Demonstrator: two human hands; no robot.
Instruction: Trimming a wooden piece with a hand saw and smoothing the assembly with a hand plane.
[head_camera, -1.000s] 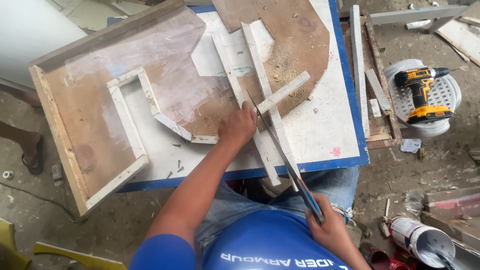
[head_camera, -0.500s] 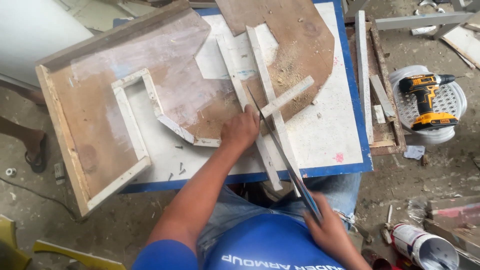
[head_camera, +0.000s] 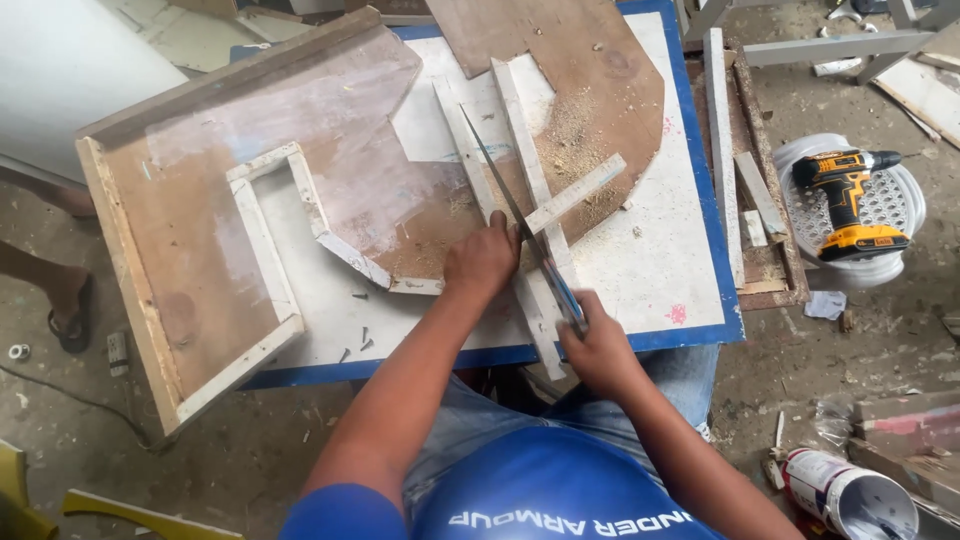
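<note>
A: Where does the handsaw (head_camera: 520, 225) lie relative to the white wooden strip (head_camera: 530, 200)?

B: Diagonally across it, blade on the strip, beside scattered sawdust (head_camera: 575, 130).

A: And the hands?

B: The right hand (head_camera: 600, 345), fingers closed around the saw's handle, sits at the strip's near end; the left hand (head_camera: 482, 262), fingers curled, presses down just left of the strip. The yellow drill (head_camera: 850, 200) lies well right of the strip.

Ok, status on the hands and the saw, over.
Left hand pressing on the white wood strips. Right hand gripping the handsaw, blade laid across the strips. Sawdust on the brown board; loose screws nearby.
</note>
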